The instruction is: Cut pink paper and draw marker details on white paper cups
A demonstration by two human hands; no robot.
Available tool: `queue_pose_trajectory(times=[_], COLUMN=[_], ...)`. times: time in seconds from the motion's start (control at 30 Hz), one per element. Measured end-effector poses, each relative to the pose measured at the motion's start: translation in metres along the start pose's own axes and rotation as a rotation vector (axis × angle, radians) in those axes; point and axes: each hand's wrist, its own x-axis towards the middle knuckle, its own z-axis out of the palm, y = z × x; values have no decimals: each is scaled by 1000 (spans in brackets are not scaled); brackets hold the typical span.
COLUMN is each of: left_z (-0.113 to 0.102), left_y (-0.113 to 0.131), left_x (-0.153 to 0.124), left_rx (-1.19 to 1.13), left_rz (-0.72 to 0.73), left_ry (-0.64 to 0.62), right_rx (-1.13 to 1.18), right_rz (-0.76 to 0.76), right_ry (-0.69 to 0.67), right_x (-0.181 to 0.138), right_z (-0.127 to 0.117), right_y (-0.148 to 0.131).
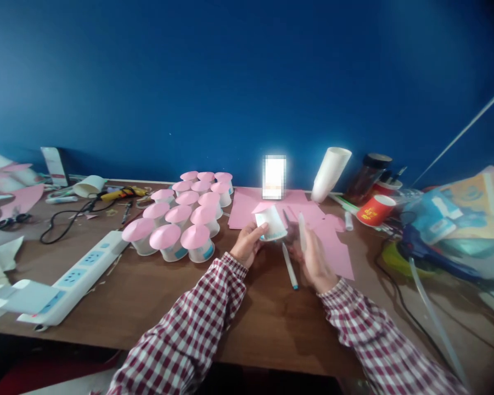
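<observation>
My left hand is closed on a white paper cup, thumb across its side, held tilted over the table; a bit of pink shows at the cup's top. To its right is my right hand, apart from the cup and smeared by motion. A pale, upright, narrow shape stands at its fingers; whether it is a held thing or a finger I cannot make out. Between the hands, a white marker with a blue end lies on the table. Behind the cup are sheets of pink paper.
Left of my hands stand several cups with pink cone tops. Further left lie a power strip and a yellow-handled tool with its cord. A stack of white cups, a red cup and a dark blue tool are rightward.
</observation>
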Motion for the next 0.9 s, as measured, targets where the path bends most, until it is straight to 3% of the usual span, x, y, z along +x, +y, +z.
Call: queue_pose_trajectory(times=[0.2,0.57,0.7,0.9], left_z=[-2,-3,-5,-1], left_y=[-3,-5,-3,-1], left_x=[0,1,3,4], left_rx=[61,54,9,-29], left_rz=[25,-23,-10,8], left_ry=[-85,-70,-4,-51], right_rx=[-404,-352,-241,-349], right_rz=[-220,-201,-189,-315], right_ry=[21,67,77,-52], right_x=[-4,-5,-7,-17], right_z=[6,6,2,6], right_y=[-12,-7,-8,-17])
